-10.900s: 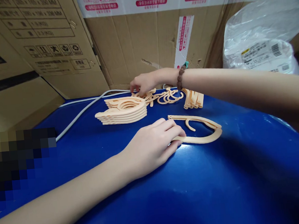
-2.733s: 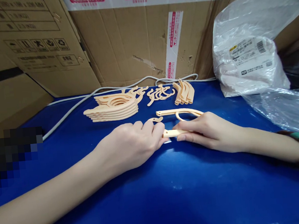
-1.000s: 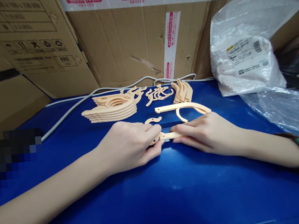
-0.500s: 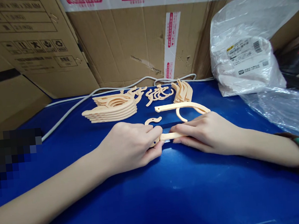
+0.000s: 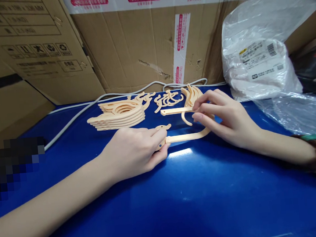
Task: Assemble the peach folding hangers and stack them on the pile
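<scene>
left hand (image 5: 140, 147): pinching hooked piece (image 5: 164, 127) at frame's left end | right hand (image 5: 226, 116): half-curled, grip unclear, nearer bend | beige frame (image 5: 186, 137): between 2 hands, long axis left-right

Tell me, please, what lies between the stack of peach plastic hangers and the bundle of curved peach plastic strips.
In the head view, two loose clusters of small, curved peach plastic pieces lie there, the left one partly behind the stack.
</scene>
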`<state>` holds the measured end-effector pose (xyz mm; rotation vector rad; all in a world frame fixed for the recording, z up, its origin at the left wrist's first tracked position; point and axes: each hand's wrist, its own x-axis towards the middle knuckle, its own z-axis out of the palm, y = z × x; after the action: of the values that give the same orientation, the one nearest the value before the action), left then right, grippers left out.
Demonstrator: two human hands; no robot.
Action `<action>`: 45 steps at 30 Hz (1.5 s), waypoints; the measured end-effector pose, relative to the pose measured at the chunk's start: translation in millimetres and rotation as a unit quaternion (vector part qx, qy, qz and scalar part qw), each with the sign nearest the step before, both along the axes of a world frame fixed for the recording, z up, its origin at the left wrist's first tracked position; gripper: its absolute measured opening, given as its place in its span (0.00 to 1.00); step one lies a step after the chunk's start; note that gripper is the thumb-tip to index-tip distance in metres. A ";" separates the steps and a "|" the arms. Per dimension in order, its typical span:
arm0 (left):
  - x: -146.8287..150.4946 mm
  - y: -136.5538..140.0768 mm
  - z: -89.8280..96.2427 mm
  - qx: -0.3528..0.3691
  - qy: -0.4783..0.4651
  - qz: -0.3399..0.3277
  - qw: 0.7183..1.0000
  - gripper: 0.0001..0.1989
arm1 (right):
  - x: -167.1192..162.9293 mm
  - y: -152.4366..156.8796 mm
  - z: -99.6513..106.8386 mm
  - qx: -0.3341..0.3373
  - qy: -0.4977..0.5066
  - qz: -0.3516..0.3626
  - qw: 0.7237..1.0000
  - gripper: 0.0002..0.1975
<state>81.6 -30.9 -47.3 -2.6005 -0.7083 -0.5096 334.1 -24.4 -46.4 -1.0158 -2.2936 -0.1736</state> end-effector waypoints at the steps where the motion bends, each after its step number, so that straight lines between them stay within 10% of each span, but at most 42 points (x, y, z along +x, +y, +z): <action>1: 0.1 0.1 -0.2 -0.001 -0.001 0.001 1.000 0.10 | 1.0 2.5 -0.9 -0.008 0.019 -0.007 1.000 0.15; 15: -0.4 -0.4 -2.6 -0.012 0.009 -0.049 0.999 0.12 | 0.1 8.1 -9.3 -0.080 -0.048 0.086 0.992 0.14; 28: 1.3 -2.2 4.2 -0.070 0.082 -0.155 0.982 0.05 | 0.6 13.7 -11.5 -0.112 -0.059 0.019 0.992 0.15; 45: -4.9 13.3 -4.1 -0.042 0.017 -0.046 0.998 0.17 | 10.8 18.0 -11.2 -0.118 -0.116 -0.079 0.983 0.15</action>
<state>76.6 -17.6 -51.4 -2.7226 -0.6146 -0.4716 345.0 -6.4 -57.6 -1.3644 -2.4852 -0.0892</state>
